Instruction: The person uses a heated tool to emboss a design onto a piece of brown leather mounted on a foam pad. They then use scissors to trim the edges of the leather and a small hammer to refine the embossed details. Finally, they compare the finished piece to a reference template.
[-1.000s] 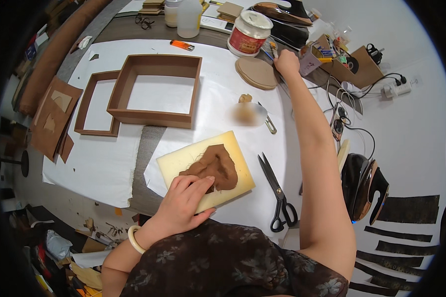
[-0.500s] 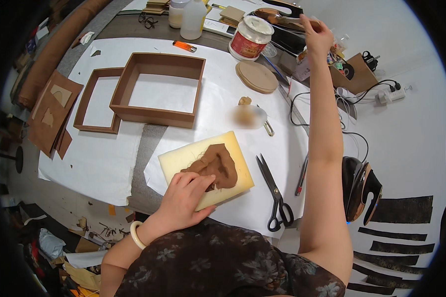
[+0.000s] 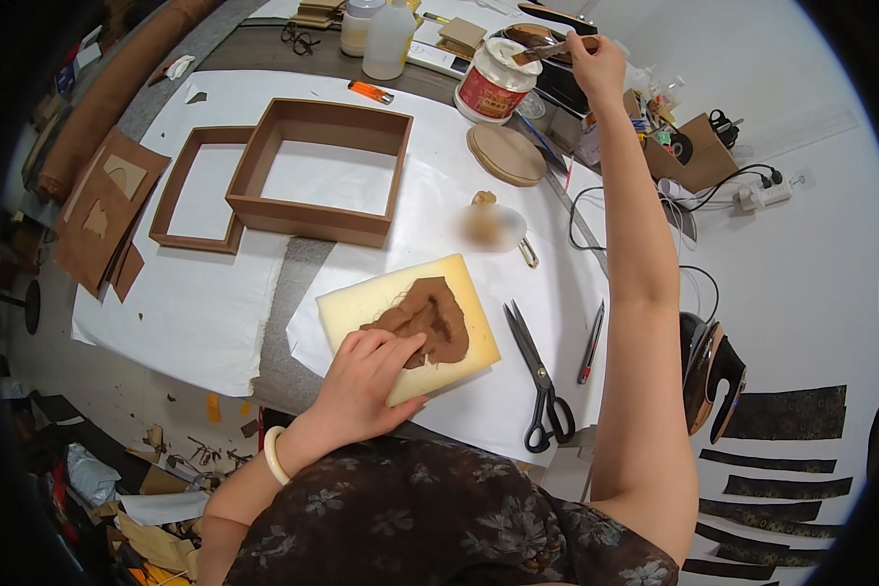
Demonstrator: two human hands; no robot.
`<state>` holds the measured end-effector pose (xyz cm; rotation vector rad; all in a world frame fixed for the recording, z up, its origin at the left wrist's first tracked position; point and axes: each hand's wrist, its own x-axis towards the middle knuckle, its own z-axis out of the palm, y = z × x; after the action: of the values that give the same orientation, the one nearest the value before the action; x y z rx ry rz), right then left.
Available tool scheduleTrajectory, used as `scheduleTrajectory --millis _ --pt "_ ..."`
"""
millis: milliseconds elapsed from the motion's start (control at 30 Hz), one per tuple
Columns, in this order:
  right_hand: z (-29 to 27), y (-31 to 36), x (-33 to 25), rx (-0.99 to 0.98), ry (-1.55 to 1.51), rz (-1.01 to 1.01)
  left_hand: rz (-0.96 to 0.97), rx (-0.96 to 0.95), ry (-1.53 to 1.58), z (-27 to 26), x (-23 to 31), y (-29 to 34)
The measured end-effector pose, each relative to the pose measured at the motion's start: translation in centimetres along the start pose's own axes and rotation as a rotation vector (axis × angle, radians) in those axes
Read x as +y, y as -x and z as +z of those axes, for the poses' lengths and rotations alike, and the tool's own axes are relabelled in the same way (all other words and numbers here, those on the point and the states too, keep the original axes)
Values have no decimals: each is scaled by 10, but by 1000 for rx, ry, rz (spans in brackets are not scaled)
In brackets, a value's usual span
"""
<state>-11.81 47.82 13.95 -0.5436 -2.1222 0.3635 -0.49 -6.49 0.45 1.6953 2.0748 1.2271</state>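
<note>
Holding the brush (image 3: 555,48) between thumb and fingers, right hand (image 3: 596,68) now has its bristle end at the mouth of the jar (image 3: 490,90); half a second ago hand and brush were up to the right of it. Contact with the contents: cannot tell. Left hand (image 3: 369,383) unchanged: fingers extended together, thumb spread onto the foam (image 3: 479,342). Leather (image 3: 432,317) lies crumpled on the foam, its near-left part under the left fingertips, the rest extending ahead and rightward of them.

Dark table (image 3: 249,49) — white sheets (image 3: 200,298), bottle (image 3: 388,44)
</note>
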Motion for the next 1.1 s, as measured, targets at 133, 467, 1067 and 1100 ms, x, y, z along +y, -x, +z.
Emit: scheduleTrajectory --millis 133,467,1067,1100 --pt "1 0 -7 -28 49 64 -5 7 -8 1 0 0" --pt "28 -9 9 66 79 247 -6 18 -15 2 -1 1" --pt "-20 18 -22 -59 -830 532 -31 31 26 5 0 -1" --pt "-30 44 -46 -92 -913 455 -62 34 32 3 -1 1"
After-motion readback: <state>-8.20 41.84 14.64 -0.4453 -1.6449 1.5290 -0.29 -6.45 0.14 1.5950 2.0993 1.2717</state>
